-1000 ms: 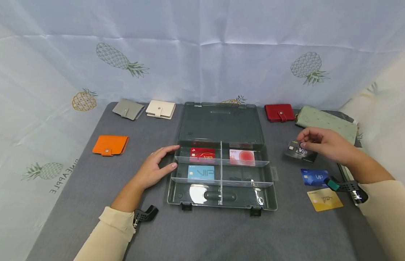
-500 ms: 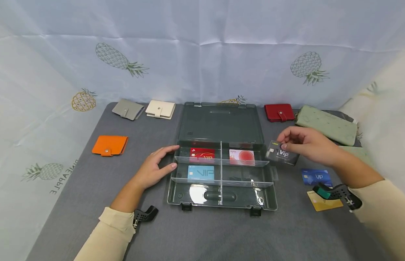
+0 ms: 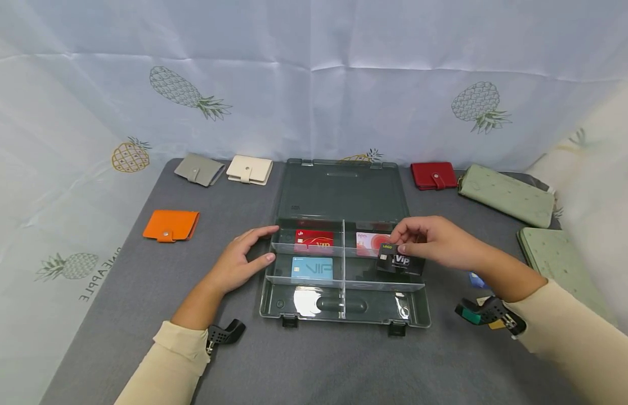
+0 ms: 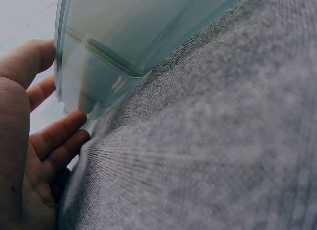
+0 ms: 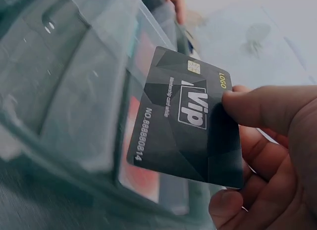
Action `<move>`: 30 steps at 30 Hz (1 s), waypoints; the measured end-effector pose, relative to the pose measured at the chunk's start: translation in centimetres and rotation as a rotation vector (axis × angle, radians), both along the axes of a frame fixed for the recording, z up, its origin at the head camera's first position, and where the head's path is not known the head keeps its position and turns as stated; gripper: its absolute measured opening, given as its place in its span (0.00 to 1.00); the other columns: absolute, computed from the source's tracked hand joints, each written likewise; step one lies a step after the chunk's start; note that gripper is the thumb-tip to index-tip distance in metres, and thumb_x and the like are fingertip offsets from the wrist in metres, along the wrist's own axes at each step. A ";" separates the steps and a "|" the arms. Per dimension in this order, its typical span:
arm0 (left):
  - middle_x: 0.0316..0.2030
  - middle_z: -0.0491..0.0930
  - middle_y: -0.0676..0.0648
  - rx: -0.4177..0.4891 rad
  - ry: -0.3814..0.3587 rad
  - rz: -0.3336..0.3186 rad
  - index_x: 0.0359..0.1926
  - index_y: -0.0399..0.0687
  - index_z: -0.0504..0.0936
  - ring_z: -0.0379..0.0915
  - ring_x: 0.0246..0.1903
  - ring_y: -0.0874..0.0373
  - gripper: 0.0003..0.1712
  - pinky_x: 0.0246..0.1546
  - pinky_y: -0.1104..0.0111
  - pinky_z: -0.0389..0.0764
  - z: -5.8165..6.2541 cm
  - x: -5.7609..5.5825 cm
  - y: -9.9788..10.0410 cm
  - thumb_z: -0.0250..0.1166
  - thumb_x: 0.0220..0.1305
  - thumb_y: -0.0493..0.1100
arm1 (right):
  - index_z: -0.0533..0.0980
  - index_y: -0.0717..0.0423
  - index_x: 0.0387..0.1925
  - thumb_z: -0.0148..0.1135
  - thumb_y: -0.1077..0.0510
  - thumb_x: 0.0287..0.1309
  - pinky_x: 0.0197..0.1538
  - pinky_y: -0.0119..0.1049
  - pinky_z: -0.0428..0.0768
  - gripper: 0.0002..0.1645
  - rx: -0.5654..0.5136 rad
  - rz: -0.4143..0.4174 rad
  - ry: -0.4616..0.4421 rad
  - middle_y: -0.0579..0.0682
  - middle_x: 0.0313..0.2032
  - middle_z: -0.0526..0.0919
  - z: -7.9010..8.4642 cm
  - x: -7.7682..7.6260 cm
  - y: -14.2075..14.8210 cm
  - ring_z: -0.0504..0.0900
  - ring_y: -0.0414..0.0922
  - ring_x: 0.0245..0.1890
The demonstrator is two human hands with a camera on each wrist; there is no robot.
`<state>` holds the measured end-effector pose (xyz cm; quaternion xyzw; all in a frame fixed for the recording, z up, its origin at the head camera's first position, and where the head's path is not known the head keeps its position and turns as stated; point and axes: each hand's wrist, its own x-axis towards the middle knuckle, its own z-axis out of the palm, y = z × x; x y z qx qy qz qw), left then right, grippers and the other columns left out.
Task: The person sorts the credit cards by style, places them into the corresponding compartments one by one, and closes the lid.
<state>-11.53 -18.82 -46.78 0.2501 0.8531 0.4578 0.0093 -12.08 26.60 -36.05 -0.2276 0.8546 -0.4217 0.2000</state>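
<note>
My right hand (image 3: 435, 242) pinches a black VIP card (image 3: 399, 261) by its upper edge, thumb on the printed face. The card hangs over the right middle compartment of the open divided plastic box (image 3: 380, 318) and overlaps the pink card (image 3: 369, 243) behind it in the head view. In the right wrist view the black card (image 5: 185, 118) fills the middle. My left hand (image 3: 238, 261) rests at the box's left side with fingers spread, fingertips at its wall. A red VIP card (image 3: 314, 239) and a light blue VIP card (image 3: 312, 268) lie in the left compartments.
Grey (image 3: 199, 169), cream (image 3: 249, 170), orange (image 3: 171, 225) and red (image 3: 433, 175) card wallets lie around the box. Two pale green wallets, a far one (image 3: 508, 194) and a near one (image 3: 559, 264), lie at right. Blue (image 3: 477, 280) and gold (image 3: 496, 324) cards are partly hidden under my right forearm.
My right hand has carried the black card leftward from the table at right to above the box's right compartments. The left hand has stayed still.
</note>
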 end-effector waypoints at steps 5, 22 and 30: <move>0.71 0.77 0.47 0.001 0.008 -0.003 0.76 0.53 0.75 0.70 0.71 0.47 0.35 0.72 0.43 0.64 0.0 -0.1 0.1 0.70 0.71 0.45 | 0.85 0.50 0.43 0.69 0.69 0.67 0.40 0.35 0.83 0.11 0.016 0.040 0.081 0.41 0.37 0.88 -1.1 0.8 -1.8 0.84 0.41 0.37; 0.69 0.78 0.47 -0.002 0.031 -0.003 0.76 0.53 0.75 0.71 0.69 0.48 0.34 0.71 0.45 0.65 -0.1 0.0 0.0 0.71 0.70 0.44 | 0.89 0.44 0.40 0.78 0.63 0.60 0.28 0.32 0.74 0.11 0.237 0.118 0.429 0.35 0.36 0.91 -3.0 2.1 -3.6 0.76 0.27 0.25; 0.70 0.77 0.47 -0.011 0.022 -0.003 0.76 0.54 0.74 0.70 0.71 0.47 0.34 0.71 0.43 0.65 0.0 0.0 0.0 0.71 0.71 0.46 | 0.90 0.49 0.46 0.80 0.64 0.59 0.34 0.35 0.79 0.14 0.150 0.075 0.429 0.39 0.42 0.91 -2.6 2.9 -2.3 0.78 0.34 0.31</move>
